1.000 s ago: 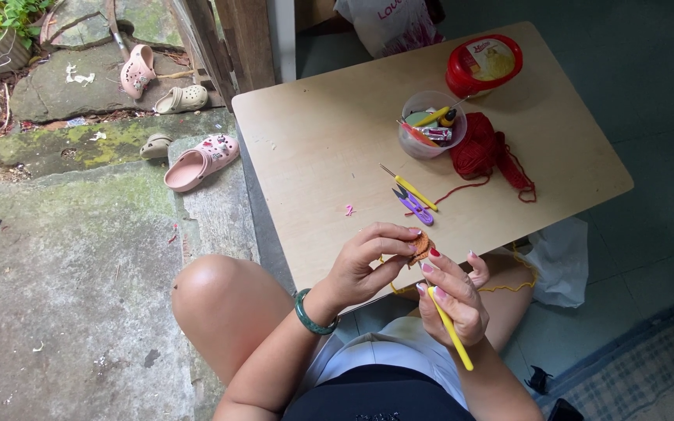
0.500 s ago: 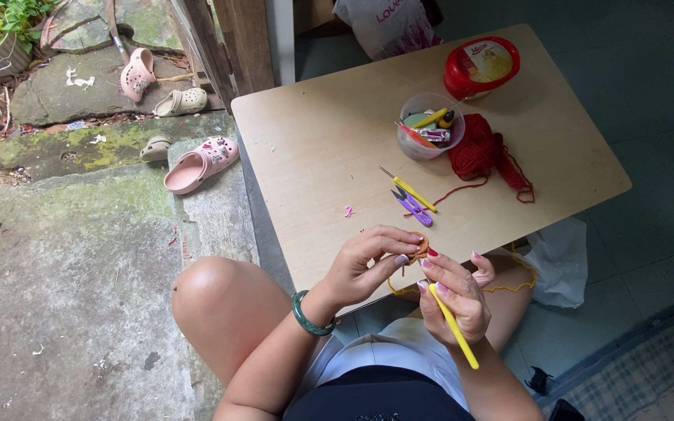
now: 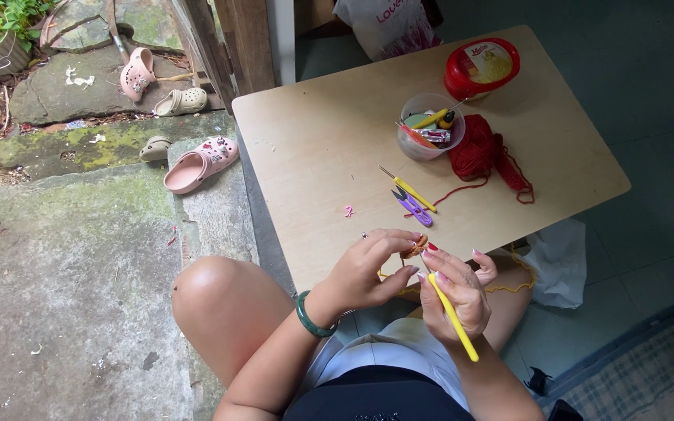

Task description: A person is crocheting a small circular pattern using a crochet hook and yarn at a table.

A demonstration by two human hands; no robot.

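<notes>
fingers of left hand [image 3: 368,269] pinch small crochet piece [image 3: 413,248]; right hand [image 3: 454,288] fingers pinch yellow hook [image 3: 454,318].

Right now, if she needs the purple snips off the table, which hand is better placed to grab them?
Probably the left hand. It only pinches the small brown crochet piece and sits closer to the purple snips. The right hand is wrapped around the yellow crochet hook, so it would have to put that down first.
</notes>
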